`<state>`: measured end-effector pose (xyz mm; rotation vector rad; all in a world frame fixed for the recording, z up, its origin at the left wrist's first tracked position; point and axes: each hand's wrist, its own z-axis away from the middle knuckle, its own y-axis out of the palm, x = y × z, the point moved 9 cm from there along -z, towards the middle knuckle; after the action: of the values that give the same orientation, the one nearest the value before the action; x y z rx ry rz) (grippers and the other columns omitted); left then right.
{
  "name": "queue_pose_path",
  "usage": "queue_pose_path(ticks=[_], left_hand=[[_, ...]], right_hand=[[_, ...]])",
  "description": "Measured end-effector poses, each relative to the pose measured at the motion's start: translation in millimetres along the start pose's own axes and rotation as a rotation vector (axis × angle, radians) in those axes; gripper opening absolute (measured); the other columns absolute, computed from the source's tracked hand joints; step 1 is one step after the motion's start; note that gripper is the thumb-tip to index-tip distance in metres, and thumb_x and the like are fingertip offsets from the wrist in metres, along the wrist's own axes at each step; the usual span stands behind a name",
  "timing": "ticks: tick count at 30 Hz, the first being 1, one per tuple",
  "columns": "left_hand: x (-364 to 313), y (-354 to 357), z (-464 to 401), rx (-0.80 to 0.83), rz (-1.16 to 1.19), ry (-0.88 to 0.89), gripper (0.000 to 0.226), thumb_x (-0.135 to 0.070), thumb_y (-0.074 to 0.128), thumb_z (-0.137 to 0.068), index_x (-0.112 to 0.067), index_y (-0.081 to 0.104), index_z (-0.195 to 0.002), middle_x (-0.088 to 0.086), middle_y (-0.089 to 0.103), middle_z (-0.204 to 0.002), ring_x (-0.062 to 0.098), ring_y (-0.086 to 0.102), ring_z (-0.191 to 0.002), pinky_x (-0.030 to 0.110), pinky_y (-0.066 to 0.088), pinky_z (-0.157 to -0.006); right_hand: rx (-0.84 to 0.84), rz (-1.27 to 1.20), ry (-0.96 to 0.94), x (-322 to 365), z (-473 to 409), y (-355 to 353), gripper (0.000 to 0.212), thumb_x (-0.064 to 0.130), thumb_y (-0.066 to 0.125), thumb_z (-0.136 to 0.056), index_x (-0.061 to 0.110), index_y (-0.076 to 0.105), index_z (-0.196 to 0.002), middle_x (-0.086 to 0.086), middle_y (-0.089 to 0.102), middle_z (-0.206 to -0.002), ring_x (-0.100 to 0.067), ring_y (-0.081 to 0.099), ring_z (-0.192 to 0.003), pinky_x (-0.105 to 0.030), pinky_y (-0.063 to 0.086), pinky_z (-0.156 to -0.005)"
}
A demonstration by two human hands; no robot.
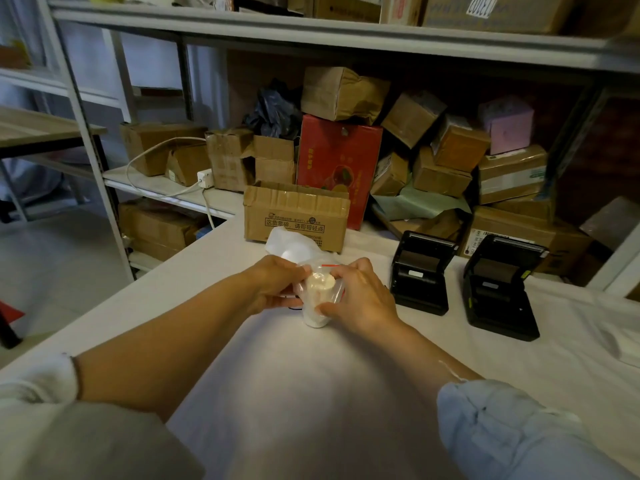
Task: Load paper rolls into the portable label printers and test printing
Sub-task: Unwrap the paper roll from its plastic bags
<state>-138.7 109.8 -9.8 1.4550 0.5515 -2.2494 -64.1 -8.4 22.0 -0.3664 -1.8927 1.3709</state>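
The left hand (277,284) and right hand (360,299) both pinch the mouth of a clear zip bag (320,299) standing on the table (311,393), with a paper roll (321,283) showing at its top between them. This looks like the unpacking step: next the roll must come free of the bag. To the right of the right hand, two black label printers (420,271) (502,285) sit with lids raised, apparently awaiting rolls; behind the hands stands a cardboard box (296,216).
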Motion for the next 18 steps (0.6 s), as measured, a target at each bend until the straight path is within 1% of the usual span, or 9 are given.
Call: queue_pose_path(ticks=[3, 5, 7, 10, 11, 12, 14, 15, 18], left_hand=[[16.0, 3.3, -0.3, 0.011, 0.074, -0.092, 0.019, -0.010, 0.056, -0.092, -0.005, 0.058, -0.110, 0.009, 0.062, -0.084, 0.018, 0.060, -0.076, 0.032, 0.055, -0.071], [18.7, 6.7, 0.0, -0.005, -0.009, -0.085, 0.015, -0.011, 0.054, -0.093, -0.005, 0.057, -0.106, 0.009, 0.061, -0.083, 0.017, 0.059, -0.074, 0.029, 0.054, -0.066], [14.3, 9.6, 2.2, -0.011, -0.062, -0.052, 0.013, -0.012, 0.051, -0.095, -0.006, 0.058, -0.104, 0.008, 0.060, -0.083, 0.018, 0.059, -0.076, 0.027, 0.054, -0.064], [9.9, 15.7, 2.5, 0.110, 0.080, -0.045, 0.019, -0.014, 0.058, -0.091, -0.010, 0.060, -0.108, 0.009, 0.065, -0.096, 0.021, 0.063, -0.090, 0.031, 0.058, -0.071], [8.7, 18.2, 3.5, 0.152, 0.100, -0.045, 0.022, -0.019, 0.062, -0.088, -0.011, 0.060, -0.109, 0.010, 0.066, -0.101, 0.022, 0.064, -0.094, 0.031, 0.058, -0.071], [7.3, 19.8, 2.9, 0.171, 0.052, -0.027, 0.026, -0.024, 0.066, -0.086, -0.013, 0.060, -0.108, 0.009, 0.067, -0.102, 0.022, 0.065, -0.094, 0.030, 0.058, -0.070], [3.1, 18.0, 1.7, 0.107, -0.061, 0.038, 0.027, -0.028, 0.070, -0.083, -0.014, 0.060, -0.103, 0.006, 0.066, -0.096, 0.018, 0.064, -0.088, 0.025, 0.056, -0.066], [2.3, 14.6, -0.3, 0.061, -0.068, 0.055, 0.025, -0.026, 0.070, -0.083, -0.013, 0.060, -0.102, 0.006, 0.065, -0.095, 0.018, 0.063, -0.088, 0.025, 0.055, -0.066], [12.6, 9.9, -8.3, 0.060, 0.056, -0.016, 0.027, -0.020, 0.067, -0.086, -0.007, 0.061, -0.108, 0.013, 0.066, -0.110, 0.026, 0.064, -0.100, 0.035, 0.057, -0.081]], right_hand=[[-0.047, -0.028, -0.110, 5.7, 10.3, -2.6, 0.056, 0.044, 0.076, -0.072, 0.029, 0.058, -0.123, 0.006, 0.041, -0.117, -0.016, 0.055, -0.099, -0.029, 0.047, -0.078], [-0.031, -0.189, -0.128, 6.8, 13.9, -0.5, 0.052, 0.049, 0.074, -0.073, 0.030, 0.061, -0.120, 0.007, 0.047, -0.114, -0.011, 0.053, -0.090, -0.028, 0.048, -0.078], [-0.022, -0.291, -0.102, 2.7, 11.1, 0.3, 0.048, 0.047, 0.075, -0.074, 0.031, 0.062, -0.118, 0.005, 0.055, -0.111, -0.009, 0.052, -0.086, -0.027, 0.046, -0.077], [0.007, -0.278, -0.049, -8.7, 3.7, 2.9, 0.044, 0.043, 0.078, -0.071, 0.026, 0.060, -0.108, 0.005, 0.061, -0.106, -0.013, 0.055, -0.090, -0.028, 0.046, -0.075], [0.026, -0.278, -0.030, -11.7, 2.9, 4.0, 0.043, 0.041, 0.079, -0.071, 0.026, 0.057, -0.104, 0.006, 0.061, -0.104, -0.014, 0.056, -0.092, -0.029, 0.047, -0.075], [0.041, -0.280, -0.019, -13.1, 2.6, 5.2, 0.043, 0.041, 0.079, -0.071, 0.027, 0.055, -0.104, 0.006, 0.060, -0.103, -0.015, 0.056, -0.094, -0.030, 0.047, -0.076], [0.048, -0.257, -0.022, -10.8, 3.1, 6.1, 0.048, 0.044, 0.077, -0.071, 0.027, 0.054, -0.110, 0.007, 0.060, -0.105, -0.016, 0.057, -0.097, -0.031, 0.047, -0.076], [0.042, -0.237, -0.030, -7.8, 3.7, 5.5, 0.050, 0.045, 0.076, -0.072, 0.027, 0.054, -0.113, 0.007, 0.061, -0.108, -0.017, 0.057, -0.098, -0.031, 0.046, -0.076], [0.036, -0.230, -0.056, -3.5, 3.5, 8.2, 0.047, 0.044, 0.076, -0.072, 0.033, 0.057, -0.113, 0.006, 0.063, -0.112, -0.016, 0.057, -0.099, -0.035, 0.048, -0.079]])
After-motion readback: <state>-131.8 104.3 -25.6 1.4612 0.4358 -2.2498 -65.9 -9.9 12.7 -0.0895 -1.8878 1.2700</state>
